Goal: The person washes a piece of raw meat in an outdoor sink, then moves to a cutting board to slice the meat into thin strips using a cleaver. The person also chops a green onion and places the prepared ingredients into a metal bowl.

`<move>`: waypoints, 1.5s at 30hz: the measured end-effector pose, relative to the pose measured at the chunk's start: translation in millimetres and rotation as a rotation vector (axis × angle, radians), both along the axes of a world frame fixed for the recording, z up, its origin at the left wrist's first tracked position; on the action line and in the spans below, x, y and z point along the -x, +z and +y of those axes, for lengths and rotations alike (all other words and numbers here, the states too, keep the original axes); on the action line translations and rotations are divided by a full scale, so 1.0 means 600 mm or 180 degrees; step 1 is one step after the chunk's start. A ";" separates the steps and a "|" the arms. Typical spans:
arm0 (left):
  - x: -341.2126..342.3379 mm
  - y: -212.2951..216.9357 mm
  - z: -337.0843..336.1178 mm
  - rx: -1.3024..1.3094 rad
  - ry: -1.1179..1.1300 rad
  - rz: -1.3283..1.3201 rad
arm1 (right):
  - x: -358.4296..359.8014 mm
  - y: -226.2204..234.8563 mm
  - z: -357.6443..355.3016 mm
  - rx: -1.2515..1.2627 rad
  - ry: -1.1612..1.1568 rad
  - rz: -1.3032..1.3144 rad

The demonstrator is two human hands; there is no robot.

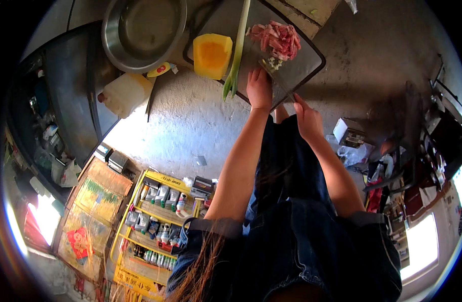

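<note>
In the head view a dark-rimmed cutting board [291, 70] carries a heap of sliced raw meat [277, 39], small chopped pale pieces [274, 64] that look like garlic, and a long green onion [238, 48]. A squarish yellow-orange piece of food [211, 55], perhaps squash, lies at the board's left side. My right hand [308, 118] grips a knife [279, 80] near the board's near edge; its blade slants up and left toward the chopped pieces. Close to the blade, my left hand [260, 89] is over the board with its fingers drawn together. What lies under those fingertips is hidden.
A wide metal basin [112, 45] is at the upper left, with a pale plastic jug [125, 93] and a small yellow packet [159, 69] by it. A yellow shelf rack [135, 201] of bottles stands lower left. A box [349, 132] and plastic bags are at the right.
</note>
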State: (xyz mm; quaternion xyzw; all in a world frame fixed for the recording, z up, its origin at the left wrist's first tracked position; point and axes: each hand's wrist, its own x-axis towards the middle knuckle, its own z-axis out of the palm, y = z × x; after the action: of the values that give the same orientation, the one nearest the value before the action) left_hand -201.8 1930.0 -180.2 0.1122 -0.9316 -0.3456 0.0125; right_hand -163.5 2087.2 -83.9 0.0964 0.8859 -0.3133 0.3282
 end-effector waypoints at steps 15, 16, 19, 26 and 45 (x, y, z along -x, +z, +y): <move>-0.013 -0.017 -0.005 -0.0655 0.0634 -0.0211 | -0.010 -0.006 -0.007 0.0191 -0.0107 0.0354; -0.010 -0.010 -0.003 -0.0848 0.0761 -0.0183 | -0.013 0.009 -0.002 0.0093 -0.0014 0.0305; 0.008 -0.002 -0.003 -0.1198 0.1038 -0.0171 | -0.017 0.034 -0.001 -0.0207 0.0249 -0.0056; 0.009 -0.021 -0.007 -0.0822 0.0994 -0.0215 | -0.016 0.016 -0.022 -0.0436 0.0274 -0.0213; 0.002 -0.003 0.019 -0.0710 0.1490 -0.0634 | -0.021 0.023 -0.009 0.0056 -0.0082 -0.0133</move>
State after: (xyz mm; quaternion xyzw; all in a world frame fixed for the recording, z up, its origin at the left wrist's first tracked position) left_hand -203.3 1941.5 -182.2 0.3585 -0.8331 -0.4210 -0.0121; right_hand -150.7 2081.7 -70.1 0.1114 0.8747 -0.3233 0.3434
